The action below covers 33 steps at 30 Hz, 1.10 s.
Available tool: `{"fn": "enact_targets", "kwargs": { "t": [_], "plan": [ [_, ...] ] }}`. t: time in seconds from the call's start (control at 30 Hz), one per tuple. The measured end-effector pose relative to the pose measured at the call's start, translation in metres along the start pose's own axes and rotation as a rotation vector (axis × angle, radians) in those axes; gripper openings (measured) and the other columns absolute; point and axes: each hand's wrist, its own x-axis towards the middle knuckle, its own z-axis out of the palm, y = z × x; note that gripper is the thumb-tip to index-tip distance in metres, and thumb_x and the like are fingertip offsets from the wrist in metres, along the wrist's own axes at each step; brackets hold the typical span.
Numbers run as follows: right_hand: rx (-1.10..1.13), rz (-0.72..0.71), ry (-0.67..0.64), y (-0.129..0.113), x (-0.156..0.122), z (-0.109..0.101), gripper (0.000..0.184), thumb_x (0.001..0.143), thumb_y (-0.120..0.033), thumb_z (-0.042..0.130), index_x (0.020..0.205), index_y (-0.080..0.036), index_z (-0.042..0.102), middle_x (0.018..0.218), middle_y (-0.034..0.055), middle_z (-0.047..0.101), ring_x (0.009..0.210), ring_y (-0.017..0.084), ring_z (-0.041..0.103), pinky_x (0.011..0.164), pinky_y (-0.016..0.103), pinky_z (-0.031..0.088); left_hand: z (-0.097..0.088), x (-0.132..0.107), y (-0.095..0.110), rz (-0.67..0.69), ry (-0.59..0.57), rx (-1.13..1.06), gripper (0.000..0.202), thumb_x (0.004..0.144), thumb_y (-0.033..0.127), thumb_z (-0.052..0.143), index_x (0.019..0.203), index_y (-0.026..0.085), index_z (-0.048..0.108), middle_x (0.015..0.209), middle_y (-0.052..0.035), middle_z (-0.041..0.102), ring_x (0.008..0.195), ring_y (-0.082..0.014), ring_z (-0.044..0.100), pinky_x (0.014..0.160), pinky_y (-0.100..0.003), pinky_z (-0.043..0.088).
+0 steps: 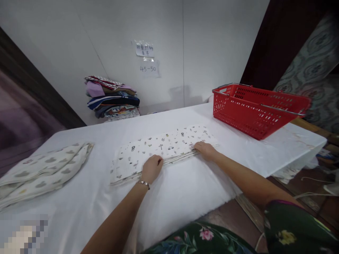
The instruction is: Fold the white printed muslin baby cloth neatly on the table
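A white cloth [150, 146] with small grey and yellow prints lies folded into a long strip on the white-covered table [185, 187]. Several layers show along its near edge. My left hand [153, 168], with a bracelet at the wrist, is closed at the middle of that edge, its fingertips partly hidden. Farther right, my right hand [205, 150] pinches the same edge close to the strip's right end. To the left lies another white cloth [50, 167] with grey cloud-like shapes, loosely folded.
A red plastic basket [243, 109] with metal handles stands at the table's back right. Behind the table's back edge, folded fabrics [113, 97] are piled against the wall. Two paper notes [148, 68] hang on the wall.
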Motion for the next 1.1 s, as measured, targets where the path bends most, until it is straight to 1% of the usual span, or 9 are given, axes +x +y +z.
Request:
{"fn": "enact_targets", "kwargs": {
  "t": [0.07,0.13,0.27,0.33,0.43,0.57,0.8,0.93,1.1],
  "plan": [
    [0.011,-0.044,-0.009,0.002,-0.002,-0.001,0.027,0.084,-0.008,0.04,0.101,-0.02,0.057,0.106,0.0076,0.058,0.099,0.019,0.049,0.075,0.027,0.038,0.0,-0.002,0.001,0.013,0.016,0.008,0.018,0.084,0.027,0.04,0.082,0.02,0.057,0.085,-0.0031,0.06,0.081,-0.017,0.054,0.07,-0.029,0.04],
    [0.029,-0.075,-0.021,0.002,-0.003,-0.003,0.028,0.083,-0.007,0.04,0.102,-0.02,0.057,0.108,0.0078,0.057,0.101,0.019,0.048,0.077,0.027,0.038,0.0,-0.004,0.002,0.036,0.036,0.001,0.018,0.084,0.025,0.039,0.085,0.022,0.056,0.09,-0.0029,0.059,0.083,-0.0165,0.053,0.072,-0.028,0.04],
    [0.03,-0.084,-0.046,0.0,-0.004,-0.008,0.021,0.086,-0.016,0.042,0.099,-0.02,0.058,0.105,0.0082,0.059,0.1,0.019,0.049,0.08,0.029,0.039,0.001,-0.006,0.003,0.106,0.025,-0.031,0.019,0.083,0.02,0.039,0.087,0.023,0.057,0.098,-0.0029,0.058,0.09,-0.0164,0.053,0.077,-0.029,0.041],
    [0.021,-0.061,-0.048,0.0,-0.002,-0.008,0.02,0.089,-0.02,0.041,0.098,-0.02,0.058,0.103,0.008,0.06,0.099,0.018,0.049,0.079,0.029,0.04,0.0,-0.006,0.003,0.12,0.0,-0.031,0.018,0.084,0.023,0.04,0.087,0.022,0.058,0.098,-0.0031,0.059,0.091,-0.0169,0.053,0.077,-0.03,0.041],
    [0.022,-0.038,-0.04,0.003,0.002,-0.004,0.024,0.092,-0.023,0.037,0.098,-0.02,0.059,0.103,0.0078,0.06,0.099,0.018,0.05,0.078,0.028,0.041,-0.001,-0.004,0.004,0.13,-0.031,-0.008,0.018,0.084,0.033,0.044,0.086,0.022,0.059,0.095,-0.0032,0.059,0.09,-0.0183,0.052,0.075,-0.031,0.041],
    [0.041,-0.018,-0.046,0.008,0.005,0.0,0.025,0.091,-0.022,0.037,0.099,-0.021,0.06,0.103,0.0072,0.061,0.101,0.018,0.05,0.08,0.028,0.04,-0.002,-0.001,0.006,0.095,-0.059,0.007,0.02,0.082,0.036,0.047,0.086,0.021,0.061,0.093,-0.0035,0.06,0.091,-0.0188,0.052,0.074,-0.031,0.04],
    [0.1,0.128,-0.001,0.008,0.01,0.002,0.023,0.088,-0.018,0.038,0.095,-0.02,0.059,0.097,0.0056,0.061,0.092,0.017,0.052,0.077,0.026,0.038,-0.005,0.004,0.008,-0.018,-0.096,-0.089,0.024,0.08,0.041,0.048,0.08,0.022,0.063,0.091,-0.0017,0.061,0.086,-0.0173,0.055,0.071,-0.029,0.04],
    [0.148,0.16,0.011,0.009,0.01,0.003,0.021,0.087,-0.016,0.036,0.091,-0.019,0.057,0.094,0.0054,0.06,0.085,0.017,0.052,0.073,0.025,0.037,-0.006,0.005,0.012,-0.039,-0.09,-0.052,0.023,0.078,0.041,0.05,0.08,0.022,0.063,0.09,-0.0018,0.061,0.084,-0.0176,0.055,0.07,-0.029,0.039],
    [0.168,0.167,0.007,0.009,0.009,0.002,0.019,0.087,-0.016,0.035,0.084,-0.019,0.053,0.088,0.0045,0.059,0.079,0.016,0.05,0.068,0.025,0.035,-0.007,0.008,0.013,-0.043,-0.122,-0.051,0.025,0.079,0.041,0.05,0.078,0.022,0.064,0.089,-0.0021,0.061,0.081,-0.017,0.056,0.069,-0.029,0.039]
  ]
}}
